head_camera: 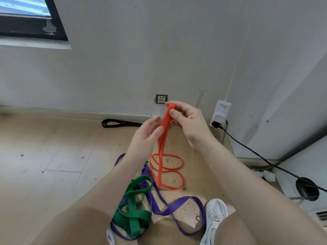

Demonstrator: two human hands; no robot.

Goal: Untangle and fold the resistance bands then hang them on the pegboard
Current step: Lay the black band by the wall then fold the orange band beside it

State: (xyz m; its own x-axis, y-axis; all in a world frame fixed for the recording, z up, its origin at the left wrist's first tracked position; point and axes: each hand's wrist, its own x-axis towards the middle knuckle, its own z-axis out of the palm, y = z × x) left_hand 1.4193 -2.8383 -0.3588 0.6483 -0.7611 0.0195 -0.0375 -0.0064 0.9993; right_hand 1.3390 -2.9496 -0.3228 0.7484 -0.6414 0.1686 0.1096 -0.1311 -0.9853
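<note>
Right hand [187, 121] pinches the folded top of the orange band [163, 131] between thumb and fingers, grip clenched on it. Left hand [146, 133], at 8 o'clock of the right, pinches the same band lower down. Band hangs to the floor [53, 156], coiling in loops at 6 o'clock. Further toward 6, purple band [177, 206] and green band [134, 214] lie tangled together. White shoe [215, 216] at 5 o'clock. Black band [120, 123] by the wall at 10 o'clock.
</note>
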